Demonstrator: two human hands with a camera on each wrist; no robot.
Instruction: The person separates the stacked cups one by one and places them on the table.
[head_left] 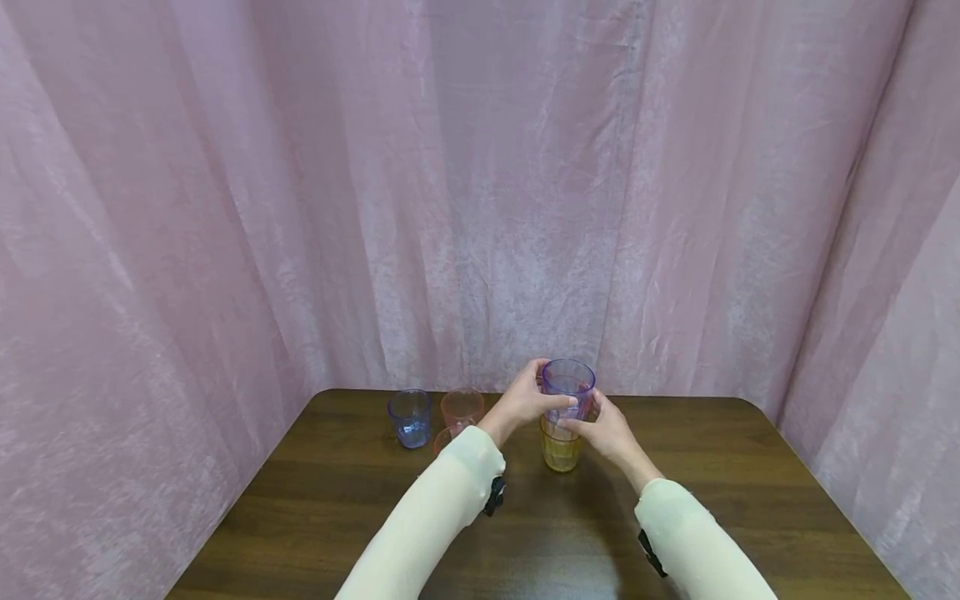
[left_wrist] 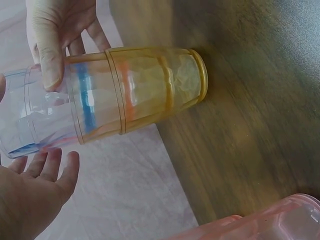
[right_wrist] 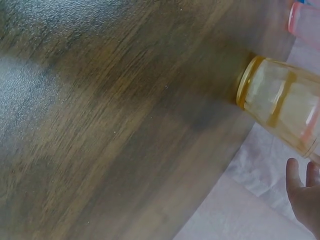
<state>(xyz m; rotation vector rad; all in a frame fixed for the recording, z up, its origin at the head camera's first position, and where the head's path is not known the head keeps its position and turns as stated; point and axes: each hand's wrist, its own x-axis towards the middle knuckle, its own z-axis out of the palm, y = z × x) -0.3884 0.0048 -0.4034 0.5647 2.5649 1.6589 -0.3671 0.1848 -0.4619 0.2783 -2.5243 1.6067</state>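
In the head view a nested stack stands on the table, with a blue-rimmed clear cup [head_left: 568, 377] at its top and yellow cups [head_left: 561, 454] [left_wrist: 145, 85] [right_wrist: 280, 100] below. Pinkish plastic shows between them. My left hand [head_left: 527, 402] [left_wrist: 35, 195] holds the upper cup from the left, thumb across its front and fingers behind. From the right, my right hand [head_left: 611, 435] [left_wrist: 55, 30] [right_wrist: 305, 197] grips lower, thumb in front near the yellow rim. The left wrist view shows the stack sideways, its nested walls overlapping.
Left of the stack, a blue cup [head_left: 411, 421] stands on the brown table [head_left: 337, 475]. Beside it is a pink cup [head_left: 462, 407], with another pink rim [head_left: 442, 440] partly behind my left sleeve. A pink curtain [head_left: 487, 208] hangs behind the table's far edge.
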